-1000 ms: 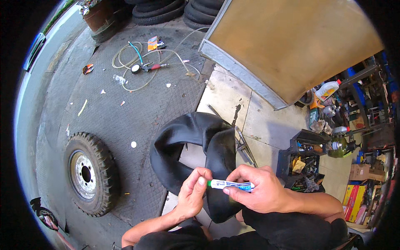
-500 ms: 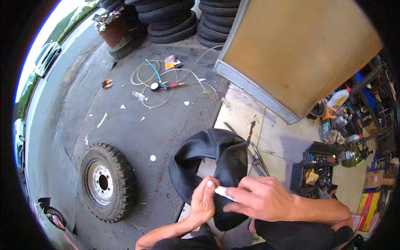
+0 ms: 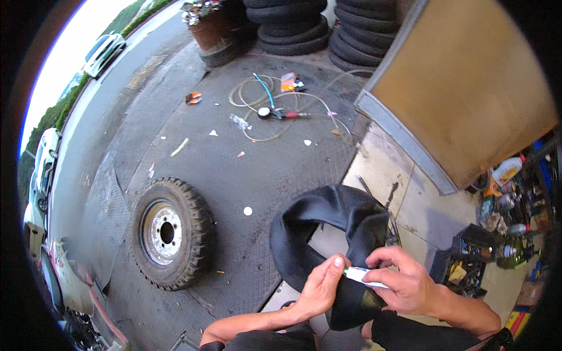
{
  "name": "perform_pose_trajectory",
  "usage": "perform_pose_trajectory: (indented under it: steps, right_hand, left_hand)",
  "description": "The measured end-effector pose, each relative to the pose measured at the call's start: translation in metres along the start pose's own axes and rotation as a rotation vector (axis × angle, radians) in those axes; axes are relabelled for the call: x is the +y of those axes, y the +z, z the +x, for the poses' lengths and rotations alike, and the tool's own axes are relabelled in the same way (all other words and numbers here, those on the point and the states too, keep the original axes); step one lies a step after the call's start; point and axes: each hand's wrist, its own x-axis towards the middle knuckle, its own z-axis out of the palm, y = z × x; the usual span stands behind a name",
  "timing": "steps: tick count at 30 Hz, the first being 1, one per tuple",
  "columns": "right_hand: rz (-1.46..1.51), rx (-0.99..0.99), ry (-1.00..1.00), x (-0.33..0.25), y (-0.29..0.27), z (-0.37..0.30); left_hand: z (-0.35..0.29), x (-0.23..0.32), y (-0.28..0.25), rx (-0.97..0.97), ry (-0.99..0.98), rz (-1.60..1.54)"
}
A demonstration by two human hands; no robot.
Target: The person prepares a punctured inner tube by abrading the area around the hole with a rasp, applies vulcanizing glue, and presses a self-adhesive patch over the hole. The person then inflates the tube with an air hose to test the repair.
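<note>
A black rubber inner tube (image 3: 310,207), limp and folded, lies in front of me by my legs. My left hand (image 3: 321,286) grips its near part, thumb on top; its other fingers are mostly hidden. Between the fingers of my right hand (image 3: 407,281) is a small white squeeze tube (image 3: 367,277) with a green tip. That tip points left and sits close to my left thumb, over the black rubber. Whether it touches the thumb I cannot tell.
A knobby-tyred wheel (image 3: 170,233) is on the dark mat to the left. Beyond it lies a coiled air hose with a gauge (image 3: 264,112). Stacked tyres (image 3: 293,26) stand behind. At right are a large tan panel (image 3: 468,88), black bins (image 3: 465,257) and bottles.
The view has swung left, so everything appears farther right. My right fingers have shifted back along the squeeze tube, exposing more of it and its green tip. My left hand keeps its hold.
</note>
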Motion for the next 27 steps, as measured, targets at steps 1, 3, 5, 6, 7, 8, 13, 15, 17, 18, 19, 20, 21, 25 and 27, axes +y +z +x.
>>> perform_pose_trajectory:
  steps: [1,3,5,6,7,8,13,15,17,18,19,20,21,25,27]
  right_hand:
    - [-0.028,-0.008,-0.031,-0.001,0.000,0.002]
    - [-0.037,0.012,-0.054,-0.003,0.002,0.006]
    - [-0.004,0.080,-0.030,-0.005,0.000,0.007]
    - [0.009,0.115,0.001,-0.005,-0.002,0.008]
    - [0.072,0.149,0.048,-0.005,-0.003,0.006]
    - [0.115,0.174,0.127,-0.004,-0.006,0.004]
    - [0.288,0.197,0.386,-0.003,-0.009,-0.013]
    - [0.257,0.170,0.426,-0.004,-0.007,-0.015]
    - [0.259,0.151,0.471,-0.006,-0.003,-0.014]
    - [0.256,0.152,0.473,-0.007,-0.001,-0.013]
    - [0.255,0.135,0.494,-0.007,0.001,-0.012]
    - [0.258,0.124,0.509,-0.008,0.002,-0.010]
    - [0.250,0.106,0.499,-0.009,0.004,-0.009]
    - [0.087,0.078,0.412,-0.009,0.008,-0.004]
    - [0.075,0.082,0.440,-0.008,0.009,-0.003]
  left_hand:
    - [0.001,0.000,-0.001,0.007,-0.005,0.005]
    - [0.003,0.002,-0.004,-0.010,-0.005,0.006]
    - [0.004,0.003,-0.006,0.078,0.035,0.065]
    - [0.005,0.003,-0.004,0.088,-0.003,0.061]
    - [0.005,0.002,-0.007,0.099,0.022,0.146]
    - [0.003,0.001,-0.005,0.102,0.007,0.073]
    - [-0.002,0.003,-0.005,0.098,-0.068,-0.063]
    - [-0.002,0.006,-0.006,0.096,-0.055,-0.091]
    - [0.001,0.008,-0.006,0.103,-0.053,-0.114]
    - [0.001,0.009,-0.005,0.103,-0.067,-0.103]
    - [0.002,0.009,-0.005,0.099,-0.084,-0.093]
    - [0.002,0.009,-0.005,0.115,-0.099,-0.086]
    - [0.002,0.009,-0.003,0.106,-0.059,-0.115]
    - [0.002,0.007,-0.004,0.090,-0.086,-0.142]
    - [0.002,0.007,-0.005,0.088,-0.063,-0.162]
